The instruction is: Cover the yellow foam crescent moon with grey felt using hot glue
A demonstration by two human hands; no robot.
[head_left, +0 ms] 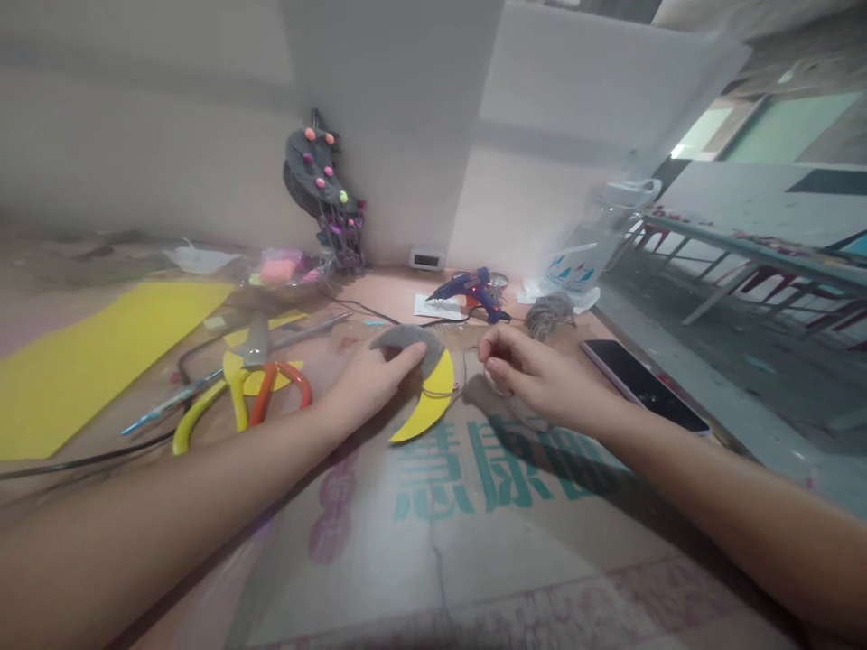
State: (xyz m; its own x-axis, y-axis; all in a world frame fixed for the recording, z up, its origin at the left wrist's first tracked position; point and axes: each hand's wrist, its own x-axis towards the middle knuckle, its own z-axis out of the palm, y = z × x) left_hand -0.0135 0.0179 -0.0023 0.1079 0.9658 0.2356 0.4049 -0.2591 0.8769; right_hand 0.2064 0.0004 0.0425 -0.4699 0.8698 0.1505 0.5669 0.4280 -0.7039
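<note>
My left hand (385,368) grips a crescent moon cut-out (433,404), thumb on top. Its lower part is bare yellow, while grey yarn covers the upper part. A strand of grey yarn (463,372) runs from the crescent toward my right hand (518,366), whose thumb and fingers are pinched together on it, just right of the crescent. Behind my right hand lies a ball of grey yarn (550,314). A blue glue gun (470,291) rests beyond the crescent, a small red light showing on it.
Left are scissors with yellow and orange handles (261,388), a blue pen (169,402) and a yellow sheet (115,361). A phone (643,384) lies right. Against the wall stands a grey yarn-wrapped moon with coloured pompoms (312,171), near a small digital display (426,260) and a plastic jug (575,262).
</note>
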